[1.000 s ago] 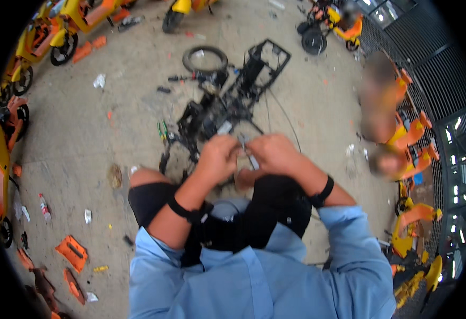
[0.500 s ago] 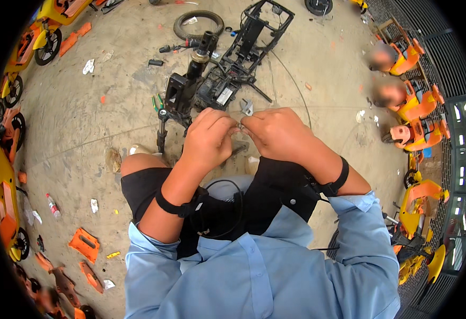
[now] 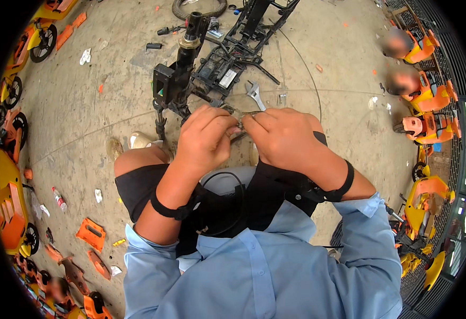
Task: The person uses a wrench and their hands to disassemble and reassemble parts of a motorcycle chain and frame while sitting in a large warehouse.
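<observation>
My left hand [image 3: 204, 138] and my right hand [image 3: 283, 135] meet fingertip to fingertip over my lap, both pinching a small metal part [image 3: 241, 124] that is mostly hidden by the fingers. Just beyond them a stripped black scooter frame [image 3: 217, 64] lies on the concrete floor, its steering column pointing away from me. A silver wrench [image 3: 254, 93] rests on the floor beside the frame, just above my right hand.
A black tyre [image 3: 198, 8] lies past the frame. Orange plastic panels [image 3: 90, 234] and scraps litter the floor at lower left. Yellow and orange ride-on vehicles [image 3: 10, 207] line the left edge, and more [image 3: 429, 122] stand at right, where people sit.
The view has tipped downward and closer, so the frame and my hands sit higher in the picture. My hands stay together on the small part, fingers shifting slightly.
</observation>
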Motion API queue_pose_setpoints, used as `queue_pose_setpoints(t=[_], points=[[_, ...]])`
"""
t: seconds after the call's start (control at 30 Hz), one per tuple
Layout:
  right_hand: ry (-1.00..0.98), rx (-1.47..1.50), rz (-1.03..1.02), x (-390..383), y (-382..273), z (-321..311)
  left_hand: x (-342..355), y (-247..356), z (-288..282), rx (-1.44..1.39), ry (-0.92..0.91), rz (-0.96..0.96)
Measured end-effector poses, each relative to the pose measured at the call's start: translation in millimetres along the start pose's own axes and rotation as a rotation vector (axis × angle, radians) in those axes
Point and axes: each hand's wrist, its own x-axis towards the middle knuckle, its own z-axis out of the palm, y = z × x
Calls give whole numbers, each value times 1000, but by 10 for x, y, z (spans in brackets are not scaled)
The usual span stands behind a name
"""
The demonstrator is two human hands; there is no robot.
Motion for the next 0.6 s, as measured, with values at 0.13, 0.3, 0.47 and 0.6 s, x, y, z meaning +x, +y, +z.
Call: queue_pose_setpoints(t=[0.13, 0.3, 0.47, 0.6], points=[[126, -44, -13, 38, -12, -63, 76, -12, -51, 37, 63, 99], [304, -198, -50, 113, -60, -185, 147, 123, -205, 156, 106, 189], [415, -196, -127, 175, 1, -116, 132, 152, -247, 195, 102, 201], [349, -230, -141, 179, -16, -173, 112, 98, -259, 205, 114, 234]])
